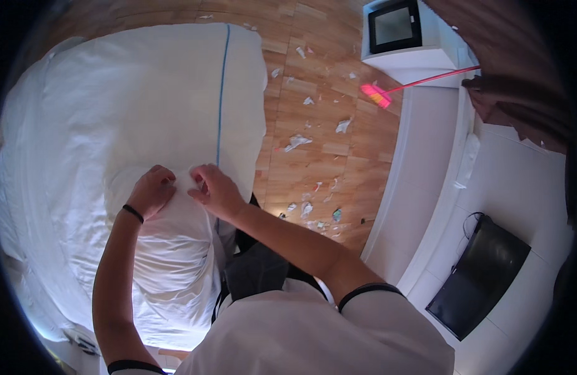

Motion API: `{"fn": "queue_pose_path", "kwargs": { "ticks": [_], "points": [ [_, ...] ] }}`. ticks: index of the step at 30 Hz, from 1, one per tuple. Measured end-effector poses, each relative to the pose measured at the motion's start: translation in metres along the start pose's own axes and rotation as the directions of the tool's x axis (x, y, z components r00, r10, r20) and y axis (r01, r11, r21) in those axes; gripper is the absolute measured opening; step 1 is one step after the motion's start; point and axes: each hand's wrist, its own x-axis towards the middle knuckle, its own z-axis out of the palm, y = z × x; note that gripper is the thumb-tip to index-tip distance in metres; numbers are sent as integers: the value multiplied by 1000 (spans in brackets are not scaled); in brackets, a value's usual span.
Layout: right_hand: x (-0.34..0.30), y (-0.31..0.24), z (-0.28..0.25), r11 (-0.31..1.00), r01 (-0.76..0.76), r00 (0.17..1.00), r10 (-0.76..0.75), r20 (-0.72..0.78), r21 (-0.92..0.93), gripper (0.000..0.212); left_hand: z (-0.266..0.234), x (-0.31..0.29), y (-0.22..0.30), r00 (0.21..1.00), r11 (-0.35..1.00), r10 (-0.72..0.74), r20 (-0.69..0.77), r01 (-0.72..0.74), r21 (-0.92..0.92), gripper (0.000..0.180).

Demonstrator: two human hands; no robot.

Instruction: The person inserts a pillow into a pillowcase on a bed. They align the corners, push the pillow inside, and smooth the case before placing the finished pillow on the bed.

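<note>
A white, creased pillow [171,250] lies on the near part of a bed spread with a white cover [132,94]. At the pillow's far edge my left hand [154,192], with a black band on its wrist, has its fingers curled closed on the white cloth. Just to its right, my right hand [218,192] pinches the same cloth, thumb and fingers bent toward each other. A short gap separates the two hands. The exact grip of the fingertips is partly hidden. A blue stripe [221,100] runs along the cover, past my right hand.
Scraps of paper [296,143] litter the wooden floor [288,112] right of the bed. A pink broom [377,95] with a red handle leans by a white cabinet [401,57] holding a dark-fronted appliance [395,26]. A black screen [479,275] and brown curtain [513,75] are at right.
</note>
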Motion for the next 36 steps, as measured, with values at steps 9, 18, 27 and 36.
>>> {"fn": "queue_pose_path", "kwargs": {
  "ticks": [9,18,27,36],
  "points": [
    [-11,-1,-3,999,1,1000,-1,5,46,15,14,10,6,999,999,48,17,-48,-11,10],
    [-7,11,-9,994,-96,995,97,30,-48,39,10,16,-17,985,956,110,134,-142,256,9],
    [33,16,21,979,-39,960,91,264,-199,37,21,20,-48,989,904,28,145,-87,418,6],
    [24,27,4,992,32,972,-2,233,-125,35,12,20,2,998,999,38,43,-39,37,23]
  ]
}}
